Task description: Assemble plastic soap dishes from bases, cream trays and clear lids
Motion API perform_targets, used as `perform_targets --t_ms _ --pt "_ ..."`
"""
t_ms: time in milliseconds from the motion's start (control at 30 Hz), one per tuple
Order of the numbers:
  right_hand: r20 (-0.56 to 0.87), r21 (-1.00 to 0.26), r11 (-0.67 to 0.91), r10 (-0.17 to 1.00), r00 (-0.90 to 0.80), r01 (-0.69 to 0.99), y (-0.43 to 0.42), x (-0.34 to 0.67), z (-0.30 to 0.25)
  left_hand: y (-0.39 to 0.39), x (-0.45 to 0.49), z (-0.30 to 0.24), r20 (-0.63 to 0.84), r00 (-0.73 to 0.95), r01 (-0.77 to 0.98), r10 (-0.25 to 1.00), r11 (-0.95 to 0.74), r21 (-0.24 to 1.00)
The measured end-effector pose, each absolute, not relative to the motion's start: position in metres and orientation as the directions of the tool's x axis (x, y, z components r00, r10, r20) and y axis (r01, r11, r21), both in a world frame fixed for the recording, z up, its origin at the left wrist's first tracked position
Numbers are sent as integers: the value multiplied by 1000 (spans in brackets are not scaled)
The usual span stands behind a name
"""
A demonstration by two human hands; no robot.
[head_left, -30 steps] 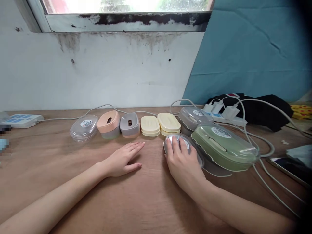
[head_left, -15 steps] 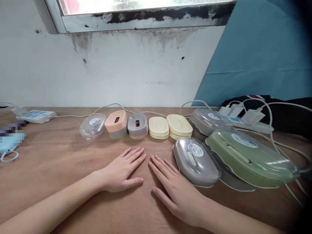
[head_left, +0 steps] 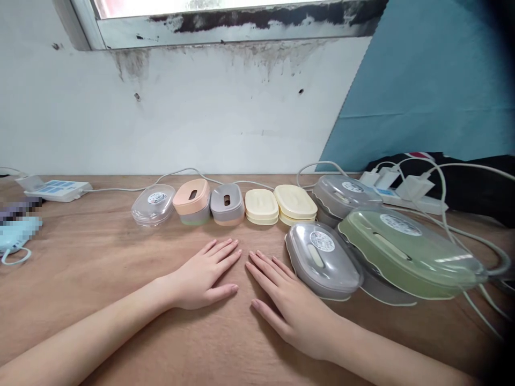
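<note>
Both palms rest face down on the wooden table (head_left: 100,257). My left hand (head_left: 207,276) lies flat with its fingers stretched out, holding nothing. Across a narrow gap, my right hand (head_left: 287,305) is also flat and empty, close beside a grey lidded box (head_left: 328,262) with a round label. Beyond the fingertips stands a row of small containers: a clear lidded one (head_left: 153,206), a peach-topped box (head_left: 192,199), a grey-topped box (head_left: 227,203), a small yellow box (head_left: 261,205) and a larger yellow box (head_left: 295,202).
On the right sit a large green lidded box (head_left: 410,252) and another grey box (head_left: 348,194). Behind them a power strip (head_left: 428,203) carries white plugs and loose cables. At the left are a second power strip (head_left: 58,190) and a light-blue device (head_left: 18,236). A white wall (head_left: 217,118) bounds the back.
The whole view has shifted slightly, so everything sits a little higher in the picture. Both hands stay flat in the same places on the table, and the containers have not moved.
</note>
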State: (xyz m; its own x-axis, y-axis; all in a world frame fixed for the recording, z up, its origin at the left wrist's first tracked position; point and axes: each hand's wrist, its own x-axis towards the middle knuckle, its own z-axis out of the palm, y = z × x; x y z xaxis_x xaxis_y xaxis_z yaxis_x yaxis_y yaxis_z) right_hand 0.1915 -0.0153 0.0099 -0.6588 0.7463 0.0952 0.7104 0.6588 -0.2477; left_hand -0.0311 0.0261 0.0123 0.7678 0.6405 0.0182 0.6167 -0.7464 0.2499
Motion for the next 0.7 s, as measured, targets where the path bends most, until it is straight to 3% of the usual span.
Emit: perform_targets --t_ms 300,567,633,700 --pt "88 -211 672 736 -671 710 -15 192 11 25 -32 11 16 767 619 641 -747 243" --pt "136 13 663 740 -659 748 -12 177 31 25 -30 13 -15 768 630 641 -749 205" --pt "109 100 588 795 -597 802 5 177 55 26 -31 13 -13 764 633 645 -746 208" --pt "120 208 350 918 -379 913 31 182 79 26 -31 13 -6 765 629 643 -746 218"
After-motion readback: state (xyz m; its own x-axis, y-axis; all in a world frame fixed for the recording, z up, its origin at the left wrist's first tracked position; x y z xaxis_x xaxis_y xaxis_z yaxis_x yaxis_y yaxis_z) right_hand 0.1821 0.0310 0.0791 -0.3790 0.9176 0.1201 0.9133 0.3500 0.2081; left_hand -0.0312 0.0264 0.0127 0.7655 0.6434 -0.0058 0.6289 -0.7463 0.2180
